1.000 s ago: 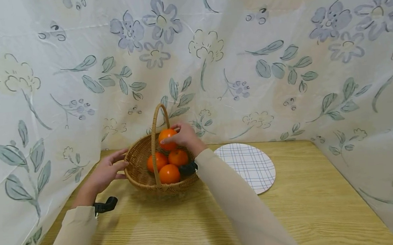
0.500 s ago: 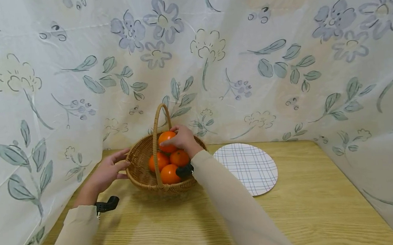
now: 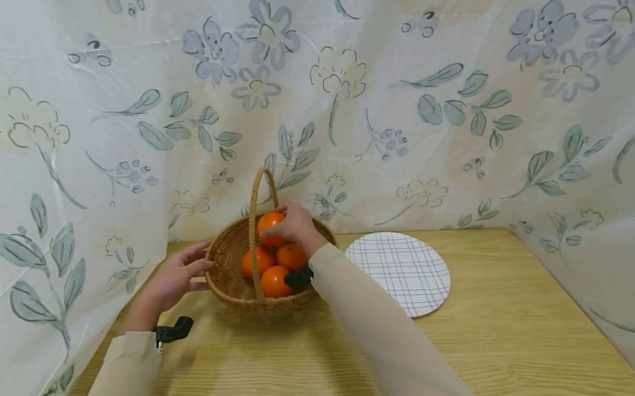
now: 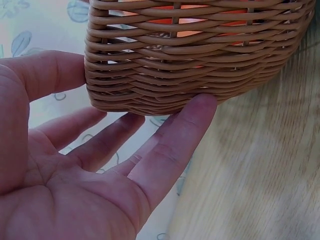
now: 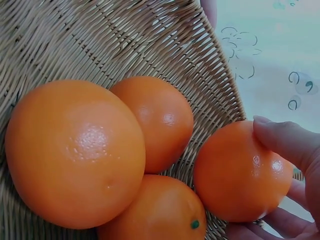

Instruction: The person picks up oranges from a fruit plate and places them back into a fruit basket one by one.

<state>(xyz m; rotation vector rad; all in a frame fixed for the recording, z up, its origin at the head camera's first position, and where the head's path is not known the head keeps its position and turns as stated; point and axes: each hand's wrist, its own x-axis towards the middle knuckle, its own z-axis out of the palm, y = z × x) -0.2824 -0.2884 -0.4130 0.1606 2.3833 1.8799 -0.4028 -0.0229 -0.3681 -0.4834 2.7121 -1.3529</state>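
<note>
A brown wicker basket (image 3: 231, 289) with a tall arched handle stands at the table's back left. Inside it, several oranges (image 3: 276, 282) lie grouped towards the right. My right hand (image 3: 297, 227) holds another orange (image 5: 242, 172) between thumb and fingers at the basket's back right, beside the inner wall. The fingers under that orange are partly hidden. On the basket's left side, my left hand (image 3: 176, 276) touches the outer wicker wall with extended fingertips; in the left wrist view, the fingers (image 4: 170, 155) spread along the basket's lower edge.
To the right of the basket lies a round white mat (image 3: 407, 272) with blue crossing lines, its left part behind my right forearm. A floral cloth (image 3: 342, 93) hangs around the back and sides of the wooden table (image 3: 507, 320).
My right hand has sunk slightly with the orange, lower into the basket's back right. My left hand stays at the basket's side. The whole head view has shifted a little.
</note>
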